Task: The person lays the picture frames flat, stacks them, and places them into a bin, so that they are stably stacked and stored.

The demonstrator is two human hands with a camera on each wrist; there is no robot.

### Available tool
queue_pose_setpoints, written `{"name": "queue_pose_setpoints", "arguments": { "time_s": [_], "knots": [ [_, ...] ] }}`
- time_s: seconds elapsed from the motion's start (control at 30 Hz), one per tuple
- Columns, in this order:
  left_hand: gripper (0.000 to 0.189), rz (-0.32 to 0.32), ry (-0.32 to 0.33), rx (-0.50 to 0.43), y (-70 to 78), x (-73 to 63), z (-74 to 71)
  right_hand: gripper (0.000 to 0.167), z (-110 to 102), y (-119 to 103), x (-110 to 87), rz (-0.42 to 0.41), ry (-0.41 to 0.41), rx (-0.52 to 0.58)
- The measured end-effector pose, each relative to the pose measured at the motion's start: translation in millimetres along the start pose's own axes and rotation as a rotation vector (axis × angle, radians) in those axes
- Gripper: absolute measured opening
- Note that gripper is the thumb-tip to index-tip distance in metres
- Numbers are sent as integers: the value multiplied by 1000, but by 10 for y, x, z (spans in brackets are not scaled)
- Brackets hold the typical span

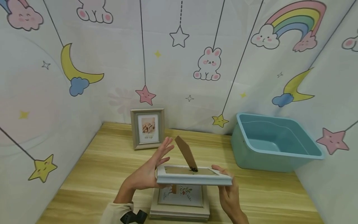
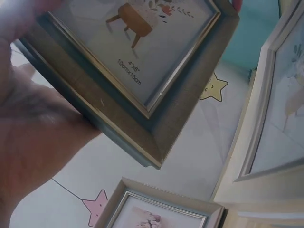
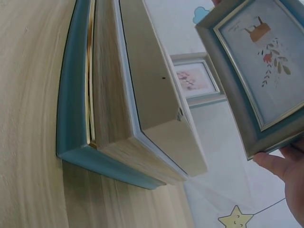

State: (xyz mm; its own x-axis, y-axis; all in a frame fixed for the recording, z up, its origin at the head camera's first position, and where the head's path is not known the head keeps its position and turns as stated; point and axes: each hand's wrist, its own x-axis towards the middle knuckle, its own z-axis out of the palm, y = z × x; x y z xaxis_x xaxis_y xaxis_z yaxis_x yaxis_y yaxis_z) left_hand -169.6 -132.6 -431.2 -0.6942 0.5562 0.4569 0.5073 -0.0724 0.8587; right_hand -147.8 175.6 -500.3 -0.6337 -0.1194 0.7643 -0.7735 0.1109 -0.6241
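Observation:
A picture frame [image 1: 193, 179] is held nearly flat above the table, back side up, its brown stand leg [image 1: 185, 152] swung upward. My left hand [image 1: 145, 172] supports its left edge, fingers extended up beside it and thumb at the front face. At the opposite edge my right hand [image 1: 230, 193] grips the frame between fingers and thumb. In the left wrist view, the gold-lined border [image 2: 156, 135] surrounds a printed stool and plant. The right wrist view shows the same print [image 3: 266, 52]. Below lies a stack of frames [image 1: 205, 202], partly covered.
Another picture frame [image 1: 134, 130] stands upright at the back of the wooden table [image 1: 103, 174], showing a flower print. A blue-green plastic bin [image 1: 243, 152] sits at the back right. Patterned cloth [image 1: 117, 56] with stars and moons hangs behind and along both sides.

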Motion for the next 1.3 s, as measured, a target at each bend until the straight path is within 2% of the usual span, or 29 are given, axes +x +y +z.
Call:
{"name": "queue_pose_setpoints", "arguments": {
  "time_s": [0.17, 0.33, 0.53, 0.67, 0.77, 0.93, 1.03, 1.13, 1.23, 1.3],
  "knots": [
    [145, 79, -83, 46, 28, 12, -9, 22, -27, 47, -1, -82, -5, 27],
    [145, 49, -116, 86, 63, 27, 9, 24, -51, 66, -12, -98, -7, 14],
    [139, 47, -90, 101, 95, 12, 26, 26, -43, 70, -6, -149, -1, 28],
    [129, 73, -25, 89, 107, -15, 42, 23, -31, 71, 16, -170, 7, 110],
    [118, 76, 52, 88, 111, -54, 78, 21, -36, 71, 30, -173, 8, 173],
    [94, 115, 223, 231, 69, -134, 178, 20, -70, 72, 31, -160, 30, 123],
    [86, 210, 317, 300, 18, -167, 235, 20, -84, 74, 27, -152, 41, 84],
    [76, 322, 390, 324, -16, -178, 277, 20, -88, 69, 34, -148, 51, 78],
    [63, 416, 432, 340, -44, -175, 301, 19, -91, 62, 42, -141, 60, 68],
    [55, 442, 447, 349, -60, -178, 310, 20, -96, 58, 46, -139, 61, 63]
  ]
}}
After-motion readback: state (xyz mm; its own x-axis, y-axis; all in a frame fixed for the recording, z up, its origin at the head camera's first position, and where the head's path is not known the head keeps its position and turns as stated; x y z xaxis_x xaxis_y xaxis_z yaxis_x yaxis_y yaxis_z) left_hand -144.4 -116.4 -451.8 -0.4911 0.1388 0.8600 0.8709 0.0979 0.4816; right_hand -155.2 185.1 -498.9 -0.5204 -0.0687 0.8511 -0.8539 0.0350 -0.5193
